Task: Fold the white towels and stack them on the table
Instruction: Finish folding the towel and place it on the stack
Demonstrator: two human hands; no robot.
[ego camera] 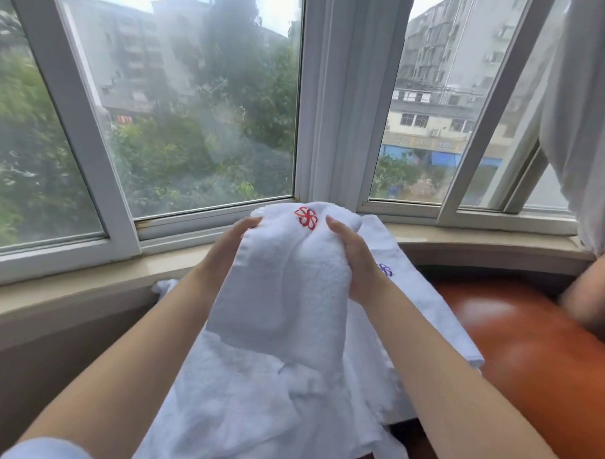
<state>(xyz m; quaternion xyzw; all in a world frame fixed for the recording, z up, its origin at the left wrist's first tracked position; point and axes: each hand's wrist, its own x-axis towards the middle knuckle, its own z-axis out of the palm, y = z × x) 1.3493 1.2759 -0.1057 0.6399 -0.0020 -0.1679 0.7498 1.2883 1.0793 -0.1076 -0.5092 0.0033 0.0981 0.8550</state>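
**Towel held up over the pile, fold not yet settled**

At the centre of the frame, both hands hold a white towel [285,280] up in front of the window [181,122]. The left hand [230,247] grips its left edge, fingers curled round the cloth, and the right hand [353,257] clutches the right side, thumb on top. A red pinwheel emblem [306,217] sits near the top of the towel, between the two hands. The towel hangs in a thick, already doubled slab.

The risk, as I judge it, is in the looseness of the cloth. The terry is soft and heavy, so if either hand lets go early the layers could slide apart and the fold open. Below it, in the lower centre of the frame, lies a rumpled heap of more white towels [271,400], and a trailing edge could snag there and drag the heap out of shape. Another towel with a blue emblem [425,302] lies flat to the right, part of it over the glossy reddish-brown counter [530,357], whose smooth, polished top may let a stack slip if it is set near the edge.

A pale curtain [586,119] hangs at the upper right, and a stone sill [86,283] runs under the window.
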